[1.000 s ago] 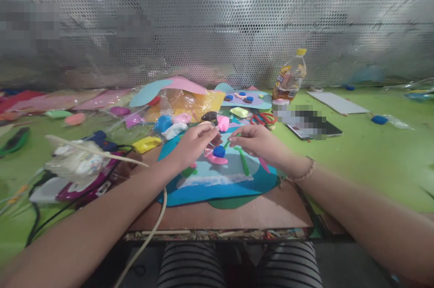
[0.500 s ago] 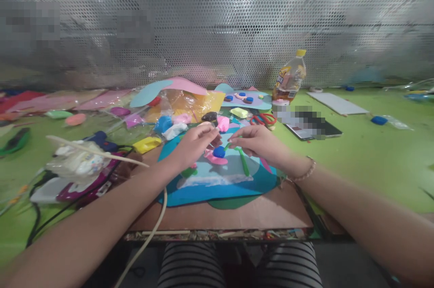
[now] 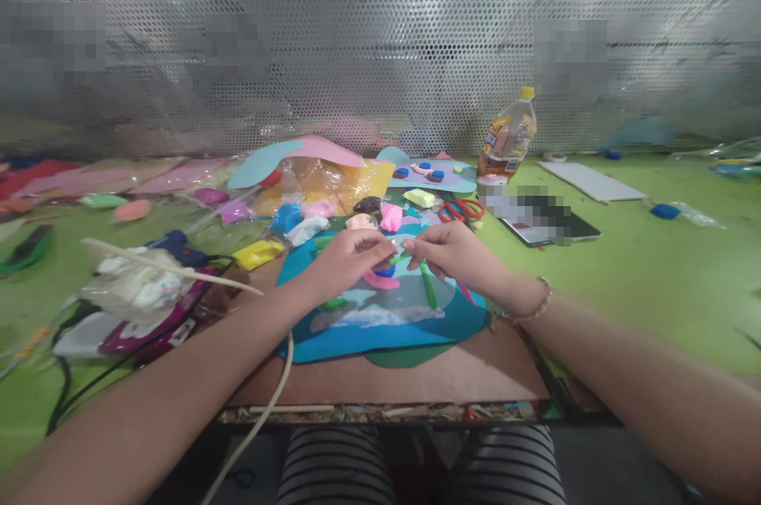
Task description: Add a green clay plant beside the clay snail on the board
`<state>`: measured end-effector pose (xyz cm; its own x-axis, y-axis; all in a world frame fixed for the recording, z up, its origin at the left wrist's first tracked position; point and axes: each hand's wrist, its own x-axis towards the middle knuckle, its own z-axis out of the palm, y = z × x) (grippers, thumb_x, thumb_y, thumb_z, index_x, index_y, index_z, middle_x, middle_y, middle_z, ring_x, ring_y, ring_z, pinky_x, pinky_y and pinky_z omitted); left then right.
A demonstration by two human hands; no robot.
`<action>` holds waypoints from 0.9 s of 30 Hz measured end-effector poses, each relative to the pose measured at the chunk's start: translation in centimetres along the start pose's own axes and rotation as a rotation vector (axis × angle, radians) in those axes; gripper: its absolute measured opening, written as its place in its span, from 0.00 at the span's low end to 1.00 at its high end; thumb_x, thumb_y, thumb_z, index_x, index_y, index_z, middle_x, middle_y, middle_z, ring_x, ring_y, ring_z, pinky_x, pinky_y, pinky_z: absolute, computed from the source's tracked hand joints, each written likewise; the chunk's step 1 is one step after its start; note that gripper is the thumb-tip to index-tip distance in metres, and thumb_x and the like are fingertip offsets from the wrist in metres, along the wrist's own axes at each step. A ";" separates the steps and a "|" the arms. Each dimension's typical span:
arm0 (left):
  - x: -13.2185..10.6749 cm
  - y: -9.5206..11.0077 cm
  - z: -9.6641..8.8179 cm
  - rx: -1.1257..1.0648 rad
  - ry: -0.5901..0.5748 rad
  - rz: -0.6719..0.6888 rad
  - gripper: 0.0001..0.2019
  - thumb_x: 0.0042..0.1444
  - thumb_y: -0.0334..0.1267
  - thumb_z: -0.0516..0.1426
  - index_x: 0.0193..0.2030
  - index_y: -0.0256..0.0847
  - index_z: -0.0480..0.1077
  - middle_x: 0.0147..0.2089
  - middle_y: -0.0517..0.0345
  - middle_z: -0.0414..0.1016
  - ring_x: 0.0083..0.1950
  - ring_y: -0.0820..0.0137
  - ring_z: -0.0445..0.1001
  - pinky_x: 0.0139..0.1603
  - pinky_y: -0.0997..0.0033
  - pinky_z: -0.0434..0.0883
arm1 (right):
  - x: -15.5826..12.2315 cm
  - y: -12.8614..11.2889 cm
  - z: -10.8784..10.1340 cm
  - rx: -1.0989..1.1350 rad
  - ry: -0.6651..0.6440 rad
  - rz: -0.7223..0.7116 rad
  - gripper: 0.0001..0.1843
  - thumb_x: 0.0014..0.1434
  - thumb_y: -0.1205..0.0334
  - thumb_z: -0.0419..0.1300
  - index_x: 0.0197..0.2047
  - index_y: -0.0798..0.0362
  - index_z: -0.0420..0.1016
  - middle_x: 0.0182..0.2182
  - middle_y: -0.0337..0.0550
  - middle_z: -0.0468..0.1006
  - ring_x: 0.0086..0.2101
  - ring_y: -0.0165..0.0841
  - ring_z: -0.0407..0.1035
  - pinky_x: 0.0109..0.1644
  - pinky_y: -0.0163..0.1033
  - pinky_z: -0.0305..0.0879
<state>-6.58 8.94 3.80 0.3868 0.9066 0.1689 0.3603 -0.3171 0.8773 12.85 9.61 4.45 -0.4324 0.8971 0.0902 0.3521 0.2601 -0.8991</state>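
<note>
The left hand has come down and to the right since half a second ago, so that its fingertips are now just beside those of the right hand, which has hardly shifted. The right hand's thumb and fingers are pinched on a thin green strip; the left hand's thumb and fingers are drawn together, though I cannot tell whether they grip the strip too. The strip is above the middle of a blue sheet, which lies on a brown board at the near edge of the green surface. On the sheet, the blue ball and pink curved piece, plainer to see earlier, are now partly hidden by the left hand, while a peach packet beyond the sheet's far edge has come into fuller view. The thicker green strip and the white band along the sheet's near edge lie as before
</note>
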 end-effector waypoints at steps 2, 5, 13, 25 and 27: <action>0.0 0.0 0.0 0.000 -0.003 -0.005 0.16 0.55 0.49 0.54 0.33 0.35 0.72 0.33 0.52 0.75 0.37 0.69 0.74 0.37 0.71 0.70 | 0.0 -0.1 0.0 -0.029 0.017 -0.003 0.18 0.52 0.50 0.60 0.22 0.57 0.75 0.10 0.33 0.62 0.12 0.21 0.53 0.17 0.31 0.48; -0.1 -0.1 0.1 -0.011 -0.010 0.016 0.13 0.54 0.46 0.56 0.32 0.36 0.72 0.32 0.54 0.75 0.35 0.70 0.74 0.37 0.71 0.71 | 0.0 -0.2 0.0 -0.036 0.035 0.005 0.18 0.52 0.51 0.60 0.22 0.57 0.74 0.10 0.33 0.63 0.13 0.21 0.53 0.17 0.31 0.48; -0.2 -0.4 0.2 0.006 -0.002 0.040 0.06 0.50 0.39 0.60 0.32 0.38 0.73 0.31 0.56 0.77 0.34 0.70 0.75 0.34 0.71 0.72 | -0.1 -0.6 0.1 -0.005 0.061 0.010 0.16 0.52 0.53 0.61 0.21 0.56 0.73 0.12 0.34 0.65 0.13 0.21 0.53 0.17 0.31 0.50; 0.0 -0.1 0.2 0.029 0.166 0.134 0.06 0.47 0.37 0.62 0.31 0.37 0.72 0.31 0.59 0.73 0.33 0.72 0.73 0.33 0.73 0.71 | 0.0 0.1 0.4 0.113 0.028 -0.058 0.11 0.51 0.58 0.62 0.35 0.56 0.76 0.19 0.34 0.68 0.18 0.22 0.58 0.21 0.31 0.52; 0.0 -0.1 0.2 0.028 0.169 0.138 0.07 0.47 0.37 0.61 0.32 0.37 0.71 0.31 0.59 0.72 0.33 0.72 0.73 0.34 0.73 0.72 | 0.0 0.0 0.4 0.105 0.039 -0.056 0.10 0.50 0.59 0.62 0.35 0.56 0.76 0.21 0.35 0.68 0.19 0.22 0.57 0.21 0.31 0.52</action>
<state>-6.44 8.93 3.62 0.2871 0.8872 0.3611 0.3383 -0.4466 0.8283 12.56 9.43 4.30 -0.4157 0.8959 0.1566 0.2387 0.2736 -0.9318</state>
